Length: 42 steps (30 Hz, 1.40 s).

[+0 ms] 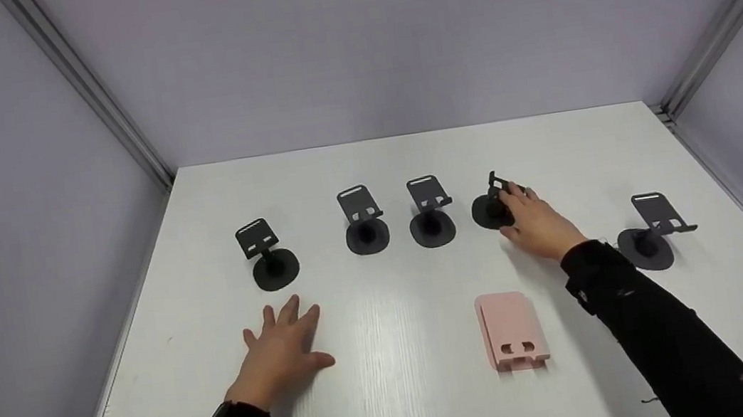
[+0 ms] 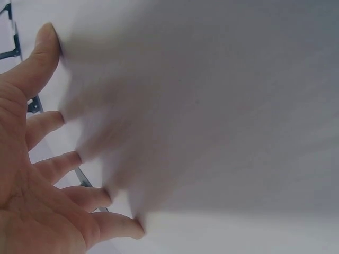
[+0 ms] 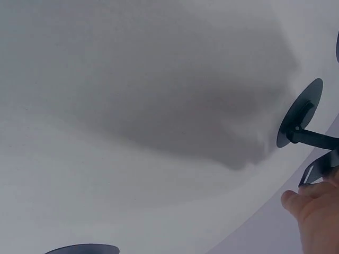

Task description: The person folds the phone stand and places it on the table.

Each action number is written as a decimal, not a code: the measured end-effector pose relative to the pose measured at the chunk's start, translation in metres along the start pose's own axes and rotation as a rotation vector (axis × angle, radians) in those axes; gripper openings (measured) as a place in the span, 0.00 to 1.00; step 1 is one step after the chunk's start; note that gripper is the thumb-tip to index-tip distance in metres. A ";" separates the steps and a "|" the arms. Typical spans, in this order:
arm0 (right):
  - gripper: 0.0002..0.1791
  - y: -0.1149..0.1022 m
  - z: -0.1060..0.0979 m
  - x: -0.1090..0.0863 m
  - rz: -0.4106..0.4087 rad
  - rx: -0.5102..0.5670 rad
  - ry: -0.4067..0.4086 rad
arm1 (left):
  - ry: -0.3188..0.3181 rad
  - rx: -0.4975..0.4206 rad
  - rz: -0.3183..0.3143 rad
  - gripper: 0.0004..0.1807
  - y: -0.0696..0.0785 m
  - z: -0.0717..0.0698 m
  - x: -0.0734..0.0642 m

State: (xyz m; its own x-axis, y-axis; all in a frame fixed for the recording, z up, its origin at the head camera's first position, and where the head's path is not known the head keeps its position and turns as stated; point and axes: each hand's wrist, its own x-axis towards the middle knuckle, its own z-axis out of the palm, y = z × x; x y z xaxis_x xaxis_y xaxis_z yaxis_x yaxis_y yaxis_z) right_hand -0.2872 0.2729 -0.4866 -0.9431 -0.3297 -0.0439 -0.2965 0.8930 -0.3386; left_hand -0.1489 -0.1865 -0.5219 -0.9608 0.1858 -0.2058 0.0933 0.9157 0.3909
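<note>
My right hand (image 1: 537, 226) grips the upper plate of a black phone stand (image 1: 488, 212) at the right of the back row. Its round base shows beside my fingers, while the hand hides much of the plate. In the right wrist view the stand's base (image 3: 301, 114) and arm show, with my fingers (image 3: 312, 198) at the plate's edge. My left hand (image 1: 277, 356) is spread out, holding nothing, in front of the leftmost black phone stand (image 1: 275, 270). In the left wrist view its fingertips (image 2: 71, 159) are right at the white tabletop.
Two more black phone stands, one left of center (image 1: 367, 236) and one at center (image 1: 432, 228), stand at the back. Another black phone stand (image 1: 646, 250) is at the far right, near my sleeve. A folded pink phone stand (image 1: 513, 330) lies in front. Walls border the white table (image 1: 383, 408).
</note>
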 end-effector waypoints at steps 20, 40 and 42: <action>0.20 -0.001 0.004 -0.008 -0.156 -0.101 0.212 | -0.018 0.012 -0.005 0.48 -0.002 0.000 0.000; 0.29 0.015 0.007 -0.017 -0.226 0.043 0.266 | -0.005 0.012 0.003 0.48 0.000 0.000 0.000; 0.25 0.015 0.007 -0.016 -0.234 0.052 0.270 | -0.009 0.010 0.002 0.48 0.000 0.000 0.000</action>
State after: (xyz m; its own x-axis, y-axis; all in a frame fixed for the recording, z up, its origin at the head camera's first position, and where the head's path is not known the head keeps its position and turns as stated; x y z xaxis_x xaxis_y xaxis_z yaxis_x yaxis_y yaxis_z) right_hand -0.2759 0.2892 -0.4981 -0.8583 -0.4247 0.2880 -0.5078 0.7837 -0.3577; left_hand -0.1491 -0.1865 -0.5223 -0.9582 0.1905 -0.2136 0.0976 0.9190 0.3820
